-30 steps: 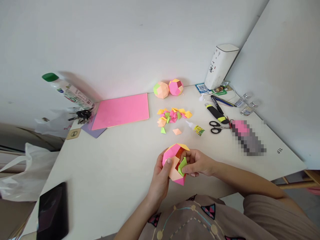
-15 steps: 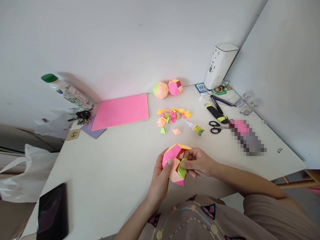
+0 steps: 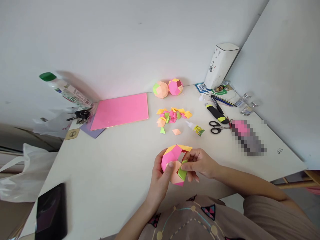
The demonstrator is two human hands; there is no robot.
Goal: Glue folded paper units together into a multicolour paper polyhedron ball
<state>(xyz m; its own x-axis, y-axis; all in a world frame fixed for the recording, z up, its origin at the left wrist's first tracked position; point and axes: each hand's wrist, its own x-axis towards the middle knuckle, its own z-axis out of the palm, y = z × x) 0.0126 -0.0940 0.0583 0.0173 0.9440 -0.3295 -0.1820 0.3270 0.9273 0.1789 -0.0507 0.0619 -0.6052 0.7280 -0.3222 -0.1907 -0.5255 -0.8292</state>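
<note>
A partly open paper ball (image 3: 172,158) of pink, peach, orange and green faceted pieces is held above the near part of the table. My left hand (image 3: 160,173) wraps its left side, the thumb pressed on a peach face. At the ball's right edge, my right hand (image 3: 200,163) pinches a green paper piece (image 3: 183,173) between thumb and fingers. A gap in the ball shows its hollow inside. Just beyond lie a loose peach paper piece (image 3: 176,132), a green one (image 3: 162,130), a pile of folded paper pieces (image 3: 172,115) and a glue bottle (image 3: 196,128).
Two finished-looking paper balls (image 3: 160,90) sit by the wall. Pink paper (image 3: 121,111) lies back left, beside keys (image 3: 82,116) and a green-capped bottle (image 3: 67,90). Scissors (image 3: 217,127), a cutter (image 3: 216,113) and small glass jars (image 3: 249,108) are at right. A phone (image 3: 51,211) rests front left.
The ball has turned slightly and shifted a little left in my hands. My right fingers have shifted slightly at the green piece, still pinching it.
</note>
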